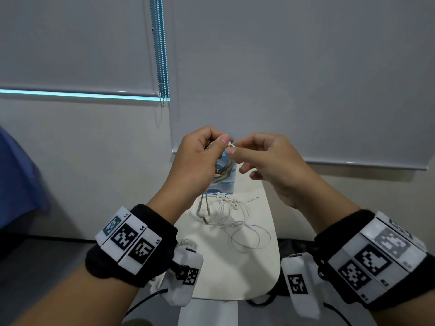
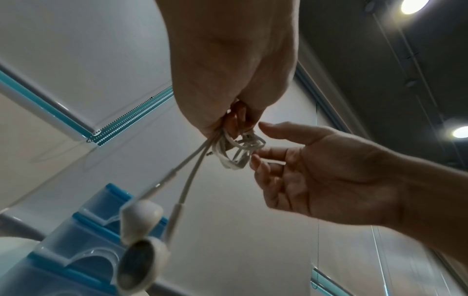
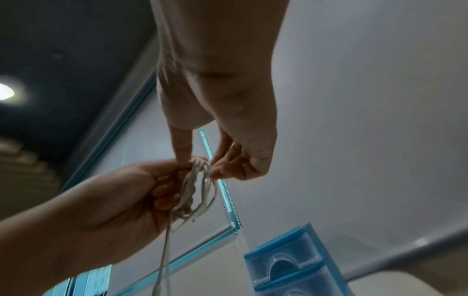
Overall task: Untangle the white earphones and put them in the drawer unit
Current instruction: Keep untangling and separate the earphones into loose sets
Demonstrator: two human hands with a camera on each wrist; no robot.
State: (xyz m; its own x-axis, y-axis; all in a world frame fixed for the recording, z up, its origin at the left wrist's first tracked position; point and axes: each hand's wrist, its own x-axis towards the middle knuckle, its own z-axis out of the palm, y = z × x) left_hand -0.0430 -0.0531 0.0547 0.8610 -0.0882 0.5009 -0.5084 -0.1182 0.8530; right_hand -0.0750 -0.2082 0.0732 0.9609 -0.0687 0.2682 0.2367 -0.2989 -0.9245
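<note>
The earphones [image 2: 238,152] are white, their cord off-white, one bud [image 2: 138,264] with a grey mesh face. The drawer unit [image 3: 298,266] is pale translucent blue with brighter blue rims. The table [image 1: 237,274] is cream. Black wristbands [image 1: 131,245] carry white tags printed with black square codes. The blinds [image 1: 306,78] are plain grey, their bead chain [image 1: 162,55] silver-blue.

This looks like an office or meeting room. Grey roller blinds [image 1: 282,78] with bead chains [image 1: 162,50] cover the windows, round lights [image 2: 411,6] sit in a dark ceiling [image 2: 380,50], and a small white table [image 1: 235,262] stands by the wall.
</note>
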